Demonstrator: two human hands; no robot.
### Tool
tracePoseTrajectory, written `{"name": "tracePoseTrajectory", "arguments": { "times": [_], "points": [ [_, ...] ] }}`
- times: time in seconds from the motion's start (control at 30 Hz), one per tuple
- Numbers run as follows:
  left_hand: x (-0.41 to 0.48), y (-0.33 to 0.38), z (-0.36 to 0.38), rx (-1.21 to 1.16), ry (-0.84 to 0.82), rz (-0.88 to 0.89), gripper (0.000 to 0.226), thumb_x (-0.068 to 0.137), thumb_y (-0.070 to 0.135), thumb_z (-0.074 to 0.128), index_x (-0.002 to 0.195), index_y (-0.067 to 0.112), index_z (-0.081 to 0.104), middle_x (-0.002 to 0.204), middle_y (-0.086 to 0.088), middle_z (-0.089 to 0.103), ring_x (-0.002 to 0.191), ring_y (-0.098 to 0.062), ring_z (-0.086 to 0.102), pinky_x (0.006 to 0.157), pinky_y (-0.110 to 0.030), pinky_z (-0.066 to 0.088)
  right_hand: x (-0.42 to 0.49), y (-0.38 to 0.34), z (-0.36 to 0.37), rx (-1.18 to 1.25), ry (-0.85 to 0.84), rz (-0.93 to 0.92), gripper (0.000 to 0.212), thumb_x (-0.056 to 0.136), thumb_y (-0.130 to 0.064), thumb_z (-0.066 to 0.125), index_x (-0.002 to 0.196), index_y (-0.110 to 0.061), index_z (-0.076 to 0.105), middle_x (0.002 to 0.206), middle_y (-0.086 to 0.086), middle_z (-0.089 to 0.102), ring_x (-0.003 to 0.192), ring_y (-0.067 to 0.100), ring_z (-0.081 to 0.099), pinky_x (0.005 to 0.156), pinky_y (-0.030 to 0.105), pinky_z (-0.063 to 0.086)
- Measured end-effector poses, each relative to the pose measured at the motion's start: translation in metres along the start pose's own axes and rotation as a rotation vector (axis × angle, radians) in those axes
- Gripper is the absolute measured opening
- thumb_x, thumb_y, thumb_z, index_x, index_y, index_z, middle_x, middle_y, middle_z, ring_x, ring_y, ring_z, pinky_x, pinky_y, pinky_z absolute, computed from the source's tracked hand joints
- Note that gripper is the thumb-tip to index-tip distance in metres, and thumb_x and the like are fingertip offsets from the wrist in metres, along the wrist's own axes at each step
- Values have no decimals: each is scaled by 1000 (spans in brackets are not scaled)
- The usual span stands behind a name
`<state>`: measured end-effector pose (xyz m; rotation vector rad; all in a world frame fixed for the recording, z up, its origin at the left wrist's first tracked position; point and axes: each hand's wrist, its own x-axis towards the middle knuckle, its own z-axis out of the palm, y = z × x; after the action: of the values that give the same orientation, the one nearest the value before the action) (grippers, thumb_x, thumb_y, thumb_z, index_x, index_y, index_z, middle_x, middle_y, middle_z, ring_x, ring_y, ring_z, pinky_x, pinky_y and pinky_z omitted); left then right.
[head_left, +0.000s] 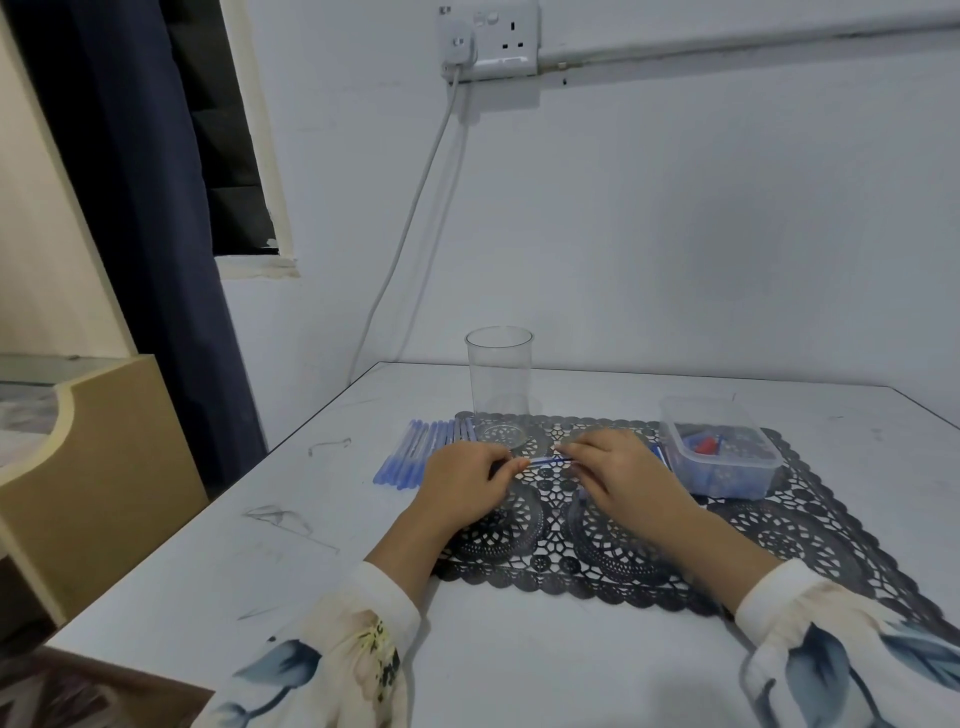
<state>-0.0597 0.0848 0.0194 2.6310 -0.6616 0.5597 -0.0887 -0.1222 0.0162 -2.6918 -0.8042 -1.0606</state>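
Pen (545, 461) is pinched at its ends by left hand (462, 478) and right hand (618, 467); it is probably best kept straight while pressed.

- Our left hand (464, 475) and right hand (618, 470) pinch a thin blue pen refill (548, 461) between them over the black lace mat (779, 535).
- We see blue pens (415, 457) in a row to the left on the tabletop (519, 665).
- A clear cup (500, 384) stands behind; a plastic box (719, 447) sits right.
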Motion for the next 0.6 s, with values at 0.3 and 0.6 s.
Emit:
{"name": "tracePoseTrajectory", "arguments": {
  "times": [0.3,0.6],
  "points": [
    [-1,0,-1,-6,1,-5,40,94,49,42,81,19,66,59,6,53,61,-11,50,49,-21,27,0,7,-14,-89,32,1,27,60,-14,86,84,-20,75,68,-3,60,61,18,57,64,30,47],
    [-1,1,-1,-42,-14,-5,40,94,48,43,80,18,66,59,3,57,57,-11,50,53,-22,35,-2,25,-14,-216,9,83,29,55,-7,87,76,-20,73,70,-3,64,64,19,61,66,37,50]
  ]
}}
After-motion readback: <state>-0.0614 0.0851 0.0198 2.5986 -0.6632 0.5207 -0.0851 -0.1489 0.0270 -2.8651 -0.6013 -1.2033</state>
